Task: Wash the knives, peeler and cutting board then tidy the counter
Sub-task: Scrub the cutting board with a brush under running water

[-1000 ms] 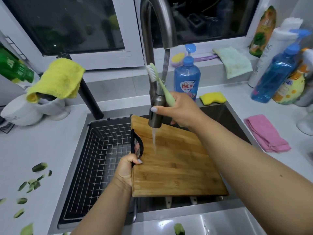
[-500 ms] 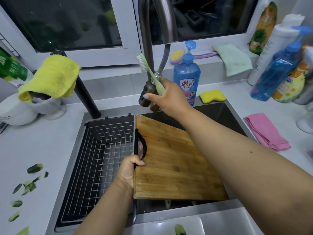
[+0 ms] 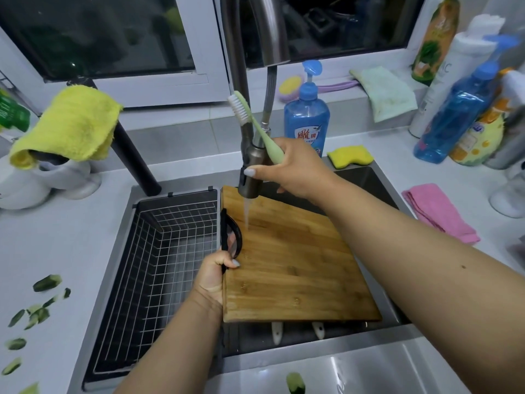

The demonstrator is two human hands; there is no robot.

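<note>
The board (image 3: 295,268) lies over the sink (image 3: 369,177), long axis running away from the person, handle at its left edge. The left hand (image 3: 216,274) grips that handle. The right hand (image 3: 292,169) grips the spray head (image 3: 251,177) and a toothbrush (image 3: 255,126), bristles up-left. Water hits the board. The soap bottle's (image 3: 306,120) label is unreadable.

From here I see only the tips of two white handles (image 3: 277,332) poking out under the cutting board (image 3: 295,268); whatever they belong to is hidden, possibly the knives. The board also covers most of the sink (image 3: 366,180). My left hand's (image 3: 216,273) fingers vanish behind the board's edge. The faucet (image 3: 255,29) runs off the top edge. The bottles (image 3: 466,106) at right are too blurred to read their labels.
</note>
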